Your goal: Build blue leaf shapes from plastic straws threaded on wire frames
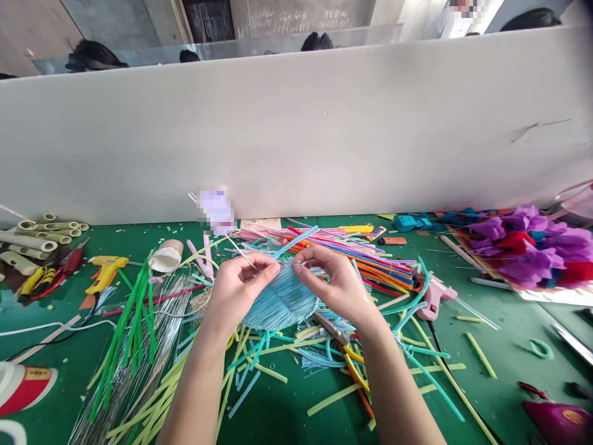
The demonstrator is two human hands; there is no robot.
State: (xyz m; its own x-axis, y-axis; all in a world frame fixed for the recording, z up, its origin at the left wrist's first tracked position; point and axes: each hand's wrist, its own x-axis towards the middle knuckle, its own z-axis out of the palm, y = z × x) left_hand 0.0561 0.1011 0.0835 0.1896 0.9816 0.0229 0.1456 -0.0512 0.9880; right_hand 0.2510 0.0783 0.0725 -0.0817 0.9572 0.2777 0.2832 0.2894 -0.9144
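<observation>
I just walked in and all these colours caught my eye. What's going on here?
Someone's left hand and right hand, both bare, hold a light-blue fuzzy piece near its upper edge, above a green table. Just beyond lies a pile of orange, red and purple stems. A yellow glue gun lies to the left and a pink glue gun to the right, with purple and red flower-like shapes farther right.
</observation>
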